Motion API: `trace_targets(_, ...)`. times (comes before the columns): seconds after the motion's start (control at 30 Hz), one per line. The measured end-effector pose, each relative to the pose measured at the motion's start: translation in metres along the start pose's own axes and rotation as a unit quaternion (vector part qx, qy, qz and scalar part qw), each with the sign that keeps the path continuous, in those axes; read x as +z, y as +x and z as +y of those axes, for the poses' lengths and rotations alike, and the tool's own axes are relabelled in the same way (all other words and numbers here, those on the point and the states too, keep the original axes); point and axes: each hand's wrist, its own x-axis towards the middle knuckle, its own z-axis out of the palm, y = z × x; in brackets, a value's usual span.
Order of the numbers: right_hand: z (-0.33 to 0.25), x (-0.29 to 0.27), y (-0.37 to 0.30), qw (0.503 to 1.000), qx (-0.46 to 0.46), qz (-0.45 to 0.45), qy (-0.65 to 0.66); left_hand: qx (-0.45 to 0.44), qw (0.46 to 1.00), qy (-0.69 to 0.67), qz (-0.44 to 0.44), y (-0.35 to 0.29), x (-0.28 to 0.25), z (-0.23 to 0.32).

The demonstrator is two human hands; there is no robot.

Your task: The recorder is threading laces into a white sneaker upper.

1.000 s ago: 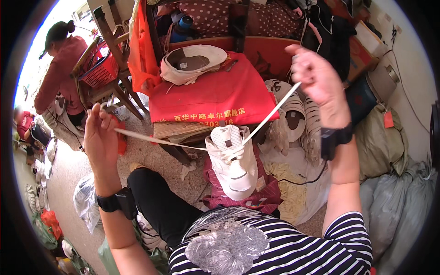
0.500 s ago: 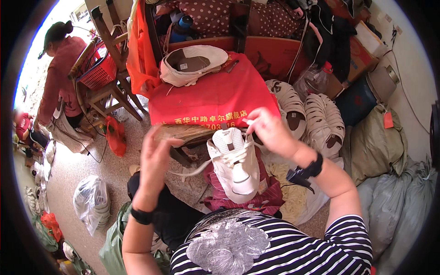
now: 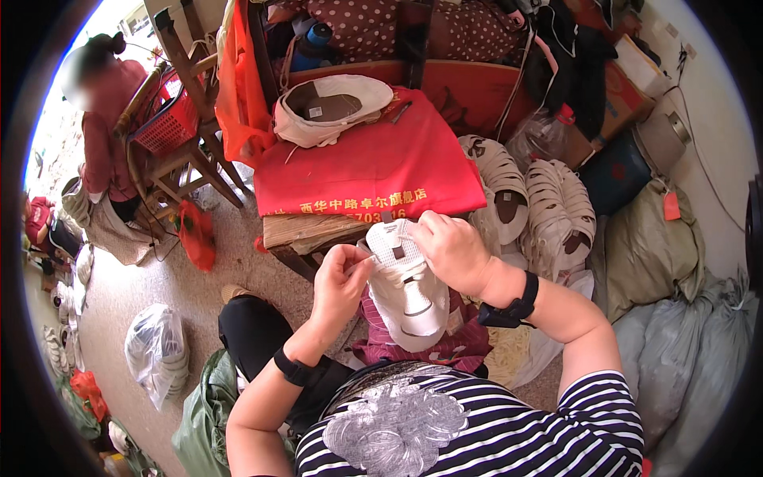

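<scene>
A white sneaker [image 3: 409, 306] rests on maroon striped cloth [image 3: 465, 342] over my lap, toe toward me. Its mesh tongue [image 3: 396, 242] stands up at the far end. Fingers of my left hand [image 3: 340, 282] pinch the white shoelace [image 3: 373, 261] at the left side of the lacing. At the tongue's right edge, my right hand [image 3: 453, 253] is closed with bent fingers; what lies between its fingertips is hidden. Another white shoe [image 3: 330, 107], unlaced and wide open, lies ahead on the red cloth [image 3: 358, 171].
Beyond the sneaker stands a low wooden bench [image 3: 306, 230] under the red cloth. Stacked white shoe uppers [image 3: 560, 211] are at the right, beside full sacks [image 3: 660, 246]. A bagged bundle [image 3: 156, 350] sits on the floor at left. Another person [image 3: 107, 143] sits near a wooden chair [image 3: 179, 171].
My left hand has come in from the left to the shoe, and the loose lace end no longer trails out. My right hand has moved down onto the tongue's edge.
</scene>
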Motion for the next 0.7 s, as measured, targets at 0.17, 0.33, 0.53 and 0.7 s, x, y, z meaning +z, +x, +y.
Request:
trace_targets(0.17, 0.003, 0.004, -0.001, 1.000, -0.018, 0.013, -0.003, 0.068, 0.980, 0.183, 0.032, 0.007, 0.011, 0.012)
trace_targets(0.33, 0.000, 0.001, 0.003, 0.998, -0.054, 0.009, -0.033, 0.149, 0.943, 0.295, 0.047, 0.015, 0.019, 0.017)
trace_targets(0.53, -0.007, 0.005, 0.006, 0.992, -0.095, -0.017, -0.086, 0.148, 0.931, 0.332, 0.020, 0.025, 0.025, 0.020)
trace_targets(0.7, 0.000, 0.004, 0.009, 0.997, -0.047, -0.004, 0.065, 0.098, 0.965, 0.245, 0.006, 0.029, 0.018, 0.006)
